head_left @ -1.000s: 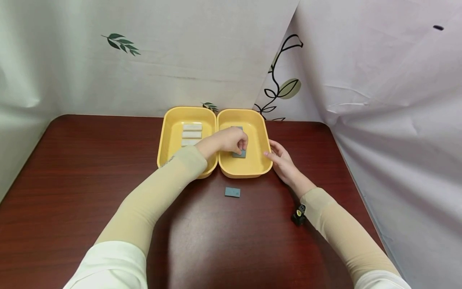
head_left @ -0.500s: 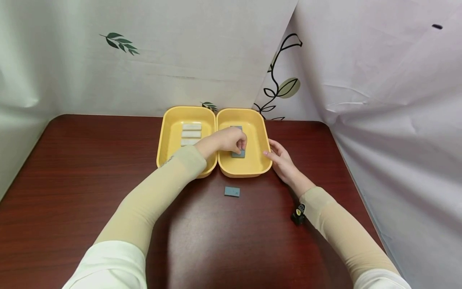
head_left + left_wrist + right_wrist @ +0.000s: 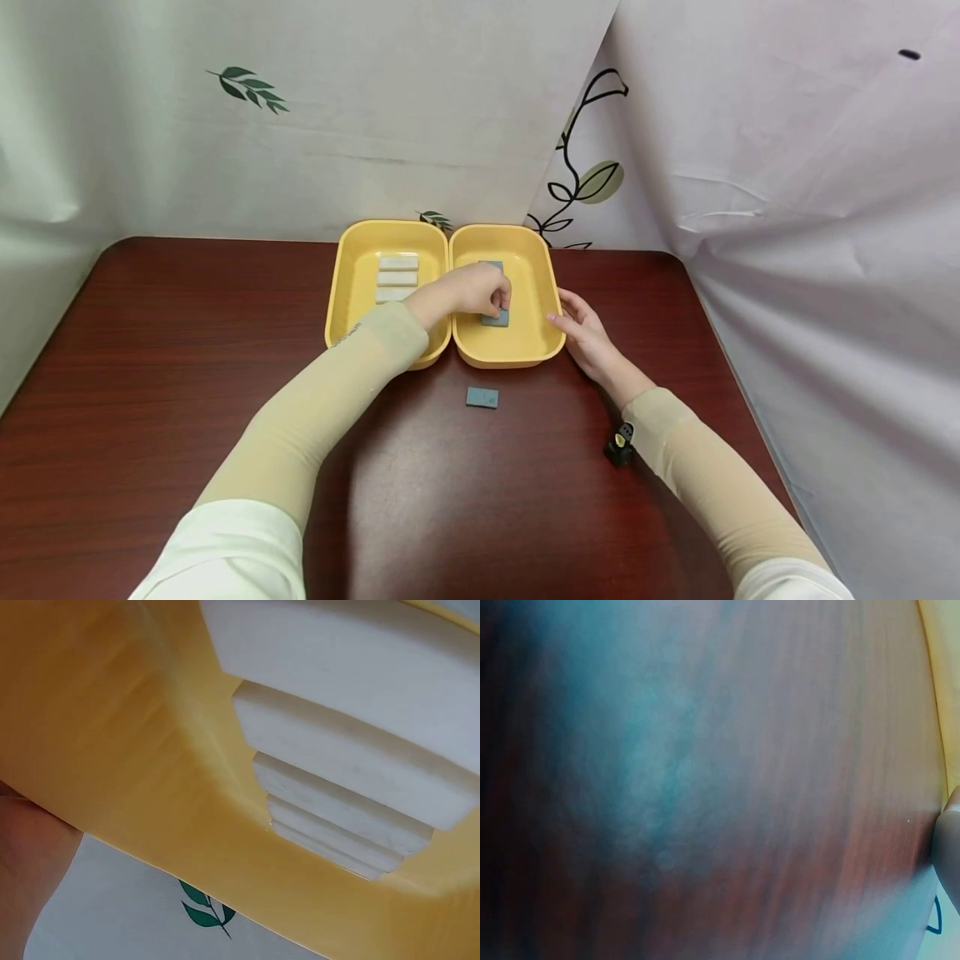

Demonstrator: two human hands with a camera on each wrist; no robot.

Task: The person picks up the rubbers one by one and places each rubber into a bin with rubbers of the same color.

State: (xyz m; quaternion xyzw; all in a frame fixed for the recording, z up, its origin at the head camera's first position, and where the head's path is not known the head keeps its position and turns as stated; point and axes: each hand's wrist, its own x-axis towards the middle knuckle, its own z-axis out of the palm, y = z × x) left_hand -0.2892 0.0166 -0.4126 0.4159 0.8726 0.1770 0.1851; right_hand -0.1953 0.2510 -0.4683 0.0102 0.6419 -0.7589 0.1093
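My left hand reaches across into the right yellow bin. Its thumb and fingertips pinch a blue-grey rectangular tile low over the bin floor, and the hand covers part of it. Just beyond the knuckles shows the edge of another blue-grey tile. At the bin's right side, my right hand holds the wall, thumb over the rim and fingers outside. A loose blue-grey tile lies on the table in front of the bins.
Against the right bin stands the left yellow bin, holding a row of several white blocks, seen closer as white blocks in the left wrist view. The dark red-brown table meets a white curtain at its back edge.
The pinched tile and left fingertips have shifted very slightly away from me. My right hand keeps its hold on the bin, and the loose tile stays put.
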